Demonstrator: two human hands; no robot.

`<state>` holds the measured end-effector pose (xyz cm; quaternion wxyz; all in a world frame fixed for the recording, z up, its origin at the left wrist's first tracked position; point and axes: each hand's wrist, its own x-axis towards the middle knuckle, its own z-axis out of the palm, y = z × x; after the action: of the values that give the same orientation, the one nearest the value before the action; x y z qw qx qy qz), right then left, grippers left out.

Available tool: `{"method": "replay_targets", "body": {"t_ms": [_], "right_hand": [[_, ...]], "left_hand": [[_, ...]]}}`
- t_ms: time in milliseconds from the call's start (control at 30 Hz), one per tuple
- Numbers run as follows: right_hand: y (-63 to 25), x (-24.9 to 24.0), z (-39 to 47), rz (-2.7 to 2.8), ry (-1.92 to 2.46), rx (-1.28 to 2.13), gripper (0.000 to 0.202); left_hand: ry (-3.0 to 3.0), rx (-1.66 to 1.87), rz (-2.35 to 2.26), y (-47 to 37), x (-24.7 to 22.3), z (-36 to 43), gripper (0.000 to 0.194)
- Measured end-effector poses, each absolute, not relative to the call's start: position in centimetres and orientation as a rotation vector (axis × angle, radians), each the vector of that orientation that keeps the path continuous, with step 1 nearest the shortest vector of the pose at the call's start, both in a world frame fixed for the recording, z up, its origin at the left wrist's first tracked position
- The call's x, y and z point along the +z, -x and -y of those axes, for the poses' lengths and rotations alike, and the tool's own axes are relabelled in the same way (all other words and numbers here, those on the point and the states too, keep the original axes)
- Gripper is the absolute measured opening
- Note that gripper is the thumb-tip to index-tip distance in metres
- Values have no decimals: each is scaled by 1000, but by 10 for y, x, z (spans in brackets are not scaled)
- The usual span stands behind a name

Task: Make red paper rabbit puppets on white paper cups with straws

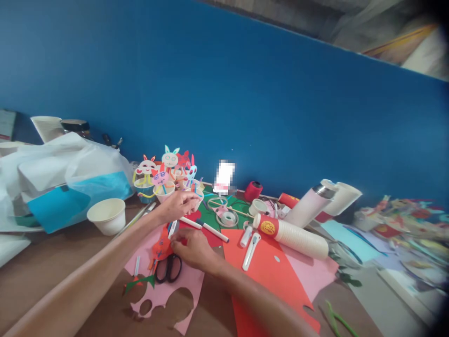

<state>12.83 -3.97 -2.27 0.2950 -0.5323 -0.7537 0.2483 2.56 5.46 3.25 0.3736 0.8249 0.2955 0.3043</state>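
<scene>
Forearms reach inward: left hand half-curled near paper cups, right hand half-curled near scissors; whether holding anything, unclear.

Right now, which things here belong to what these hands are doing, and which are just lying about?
Likely part of the papercraft:
orange paper cut-out, by the right hand
black-handled scissors
pink sheet with cut-away holes
animal-faced figures in paper cups, near the left hand

Probably just lying about:
pale thermos flask
dark-lidded jar
white plastic bag
</scene>
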Motion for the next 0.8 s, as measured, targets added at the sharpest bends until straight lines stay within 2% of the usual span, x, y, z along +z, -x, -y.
{"method": "replay_targets", "body": {"t_ms": [467,800], "right_hand": [[-107,-18,41,2208,1604,343,10],[-114,-19,38,2090,1432,513,12]], "left_hand": [[-2124,765,-777,-24,34,-55,33],[-2001,806,-741,-23,47,-50,31]]}}
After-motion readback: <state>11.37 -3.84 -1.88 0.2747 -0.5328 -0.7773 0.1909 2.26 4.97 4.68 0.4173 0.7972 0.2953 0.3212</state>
